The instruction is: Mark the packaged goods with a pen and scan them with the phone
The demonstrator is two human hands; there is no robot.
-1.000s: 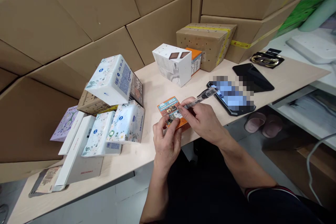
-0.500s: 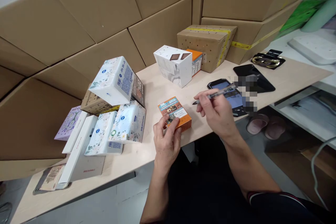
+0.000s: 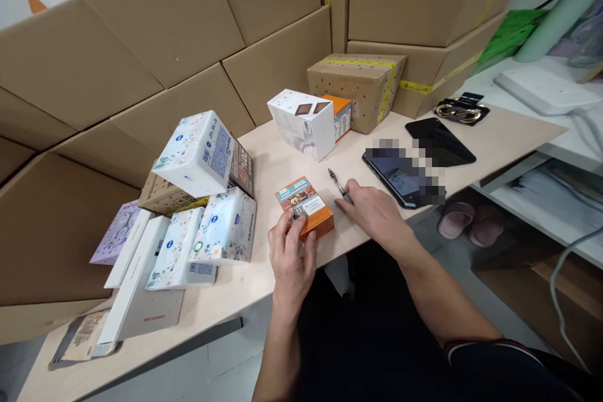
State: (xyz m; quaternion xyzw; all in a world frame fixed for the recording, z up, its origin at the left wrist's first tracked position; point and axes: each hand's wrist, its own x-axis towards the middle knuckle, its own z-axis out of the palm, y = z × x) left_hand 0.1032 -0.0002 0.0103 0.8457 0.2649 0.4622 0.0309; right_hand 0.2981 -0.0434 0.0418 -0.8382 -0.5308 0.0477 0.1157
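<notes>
- Orange box (image 3: 307,206): lies flat on the desk (image 3: 264,169), near its near edge, closed, printed face up. No handwriting can be made out on the face at this size.
- Your left hand (image 3: 291,257): fingers bent over the box's near left part, fingertips on the top and thumb at the near side, nearly closed and steadying it.
- Your right hand (image 3: 377,217): low over the desk beside the box, fingers partly curled at the lower end of the pen (image 3: 336,181). Grip or mere contact: cannot tell.
- Progress, as judged: box shut and in place under your left hand; pen down along the desk, its tip off the box. Whether anything is left to write, cannot tell.
- Near edge: just below the box; little desk on that side. The phone (image 3: 396,179) sits close to this edge too, right of your right hand, with the black flat panel (image 3: 445,135) behind it.
- Open room: bare strip between box and tissue packs (image 3: 223,226); more behind the box, up to the white carton (image 3: 301,132).
- Tighter: pen to phone, a modest gap. The far edge is backed by cardboard boxes (image 3: 277,69).
</notes>
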